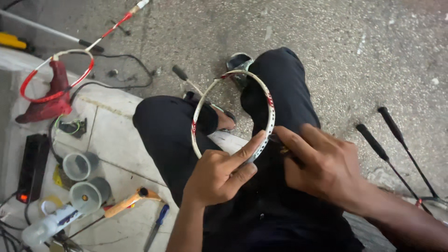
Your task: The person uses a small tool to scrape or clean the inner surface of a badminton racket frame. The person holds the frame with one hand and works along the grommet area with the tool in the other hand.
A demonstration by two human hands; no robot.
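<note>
The left hand (219, 175) grasps the lower rim of an unstrung white racket frame (233, 112), index finger extended along the hoop toward 2 o'clock. The right hand (322, 163) is clenched around a small dark tool (287, 151), its tip meeting the rim at about 4 o'clock on the hoop; the tool's type cannot be determined from this view. The frame sits centrally above the person's knees, head end pointing to 12 o'clock. No strings are visible in the hoop, so stringing appears not yet started and rim work looks to be in progress. Count: one red-and-white frame (56, 77) at 10 o'clock, two black-handled rackets (387, 140) at 3 o'clock, two plastic cups (84, 179) and one orange-handled tool (126, 203) at 8 o'clock.
</note>
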